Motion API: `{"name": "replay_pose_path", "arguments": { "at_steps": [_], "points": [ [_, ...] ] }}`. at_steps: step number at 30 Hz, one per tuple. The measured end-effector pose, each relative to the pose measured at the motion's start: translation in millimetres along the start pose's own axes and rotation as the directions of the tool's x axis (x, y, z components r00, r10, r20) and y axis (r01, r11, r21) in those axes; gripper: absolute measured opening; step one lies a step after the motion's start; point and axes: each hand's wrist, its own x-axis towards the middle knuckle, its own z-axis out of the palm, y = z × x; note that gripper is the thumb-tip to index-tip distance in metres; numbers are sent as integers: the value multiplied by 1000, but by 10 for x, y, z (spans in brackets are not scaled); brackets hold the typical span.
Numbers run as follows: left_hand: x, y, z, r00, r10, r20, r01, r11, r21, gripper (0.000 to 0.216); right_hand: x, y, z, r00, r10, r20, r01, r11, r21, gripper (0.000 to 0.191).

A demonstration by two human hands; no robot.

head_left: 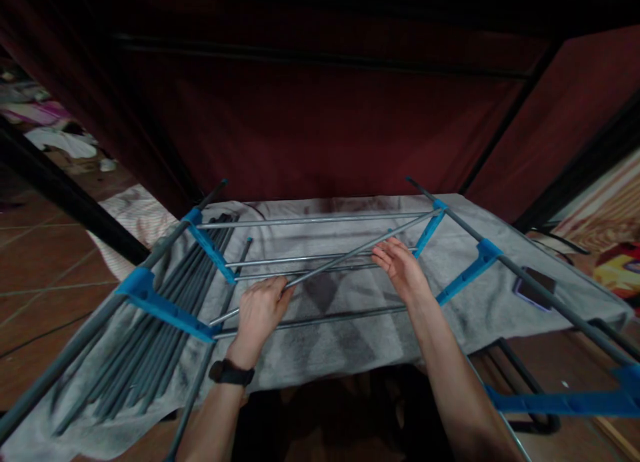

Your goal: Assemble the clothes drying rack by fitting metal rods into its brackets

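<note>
My left hand (263, 309) is wrapped round a thin grey metal rod (345, 257), which slants from the near left up to the far right. Beside that rod is my right hand (397, 265), its fingers apart and pointing left; whether the fingertips touch the bars behind is unclear. Both hands are inside a rack frame of grey tubes with blue plastic brackets, among them a left bracket (165, 305) and a right bracket (467, 269). Crossbars such as the far bar (320, 219) and the near bar (345, 317) span between the brackets. The slanted rod's far end meets the far right bracket (433, 229).
A bundle of loose grey tubes (155, 322) lies on the grey cloth (300, 355) at the left. A phone (535, 289) rests at the right, under the frame's side tube. Dark red panels (320, 129) stand behind. Clothes (65, 142) lie at far left.
</note>
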Motion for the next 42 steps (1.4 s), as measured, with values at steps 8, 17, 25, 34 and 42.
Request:
{"name": "replay_pose_path", "arguments": {
  "at_steps": [8,17,25,34,42],
  "points": [
    [-7,-124,-11,999,51,17,-51,999,0,19,-117,32,-33,998,61,-17,-61,998,-2,14],
    [46,-75,138,998,-50,48,54,996,-72,14,-200,309,-153,940,243,-240,-231,970,76,8],
    [-25,-198,117,964,-254,-85,246,965,-91,20,-270,330,-395,904,252,-345,-227,967,112,17],
    [-160,-416,68,824,-490,-285,494,867,-64,8,-323,552,-669,925,190,-329,-147,977,153,12],
    [33,-386,259,536,-809,241,508,82,-857,26,-265,402,-730,901,227,-370,-159,966,205,13]
  ]
}}
